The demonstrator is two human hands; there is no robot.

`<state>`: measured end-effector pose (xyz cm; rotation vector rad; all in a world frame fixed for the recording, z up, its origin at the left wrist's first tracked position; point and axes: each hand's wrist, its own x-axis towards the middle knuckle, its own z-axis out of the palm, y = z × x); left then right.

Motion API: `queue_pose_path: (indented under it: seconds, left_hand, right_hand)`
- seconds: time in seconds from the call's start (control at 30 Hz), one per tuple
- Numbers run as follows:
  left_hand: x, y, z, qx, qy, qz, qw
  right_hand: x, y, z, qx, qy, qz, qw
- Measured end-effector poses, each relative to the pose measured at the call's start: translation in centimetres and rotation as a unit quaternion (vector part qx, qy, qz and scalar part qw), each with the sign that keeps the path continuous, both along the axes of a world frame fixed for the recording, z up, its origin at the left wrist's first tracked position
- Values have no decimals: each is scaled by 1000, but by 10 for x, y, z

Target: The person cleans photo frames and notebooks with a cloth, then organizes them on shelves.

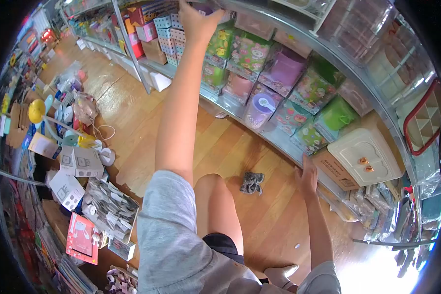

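My left hand (198, 24) reaches up to the edge of the upper shelf (264, 20), with thumb and fingers spread apart. Its fingertips lie at the top of the view, and I see nothing held in it. Below it are dotted boxes (167, 41) and a green patterned pack with yellow figures (220, 43). My right hand (307, 177) is at the front edge of the lower shelf, fingers stretched out and holding nothing. Beside it stand a brown cardboard box (334, 169) and a cream cabinet-like box (365, 157). A lilac cup (259, 110) stands farther along that shelf.
A dark grey cloth-like item (252, 183) lies on the wooden floor (220, 147). On the left are white boxes (81, 160), a yellow and blue fan-like item (36, 111) and a box of packets (110, 208). A metal shelf post (131, 46) rises at the upper left.
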<state>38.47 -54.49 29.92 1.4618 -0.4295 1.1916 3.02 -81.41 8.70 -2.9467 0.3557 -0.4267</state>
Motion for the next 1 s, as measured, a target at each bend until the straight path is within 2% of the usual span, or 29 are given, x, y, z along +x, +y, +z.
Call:
queue_pose_path:
  seconds: [0.03,0.1,0.13,0.17,0.23,0.27,0.33,0.4,0.43,0.5,0.53,0.6,0.63,0.7,0.77,0.83,0.87,0.9,0.97,1.0]
  left_hand:
    - [-3,-1,-6,-1,-6,-1,1000]
    - [-13,-2,-13,43,92,-23,995]
    - [6,4,-19,133,135,-14,982]
    - [11,9,-21,133,129,-17,982]
    - [17,7,-17,130,208,-27,969]
    - [18,0,-14,133,204,-33,969]
    - [22,-15,-14,146,182,34,972]
    - [28,-25,-20,176,139,90,970]
    - [29,-27,-19,181,143,83,970]
    - [26,-29,-16,195,152,-19,969]
    - [24,-33,-16,242,164,39,955]
    - [17,-36,-19,248,196,28,948]
    - [7,-33,-20,249,226,23,941]
    - [-23,-31,-41,130,53,30,990]
    - [-81,-37,-70,67,42,42,996]
    - [-132,-53,-110,71,122,-66,988]
    - [-150,-64,-127,137,88,-62,985]
    - [-162,-73,-144,192,116,-93,970]
    - [-177,-90,-159,218,192,-129,948]
    - [-177,-93,-162,211,194,-120,951]
  right_hand:
    - [1,-2,-2,27,15,10,999]
    - [2,0,1,29,26,1,999]
    - [2,0,1,30,46,-7,998]
    - [3,-2,0,31,40,-10,999]
    - [4,-5,-2,79,82,9,993]
    - [3,-5,-3,81,78,3,994]
    - [1,-2,-7,9,127,42,991]
    - [2,-8,-10,12,144,56,988]
    - [2,-11,-11,13,161,75,984]
    - [0,-10,-3,29,179,70,981]
    - [0,-9,1,39,187,71,979]
    - [-1,-6,2,42,192,60,979]
    - [0,-5,2,40,194,55,979]
    - [-1,-1,2,41,197,49,978]
    - [0,0,5,39,194,44,979]
    - [0,3,7,25,209,34,977]
    - [-1,3,3,24,213,41,976]
    - [-3,0,0,12,202,51,978]
    - [-2,0,-3,-7,189,73,979]
    - [-1,1,-2,-7,185,66,980]
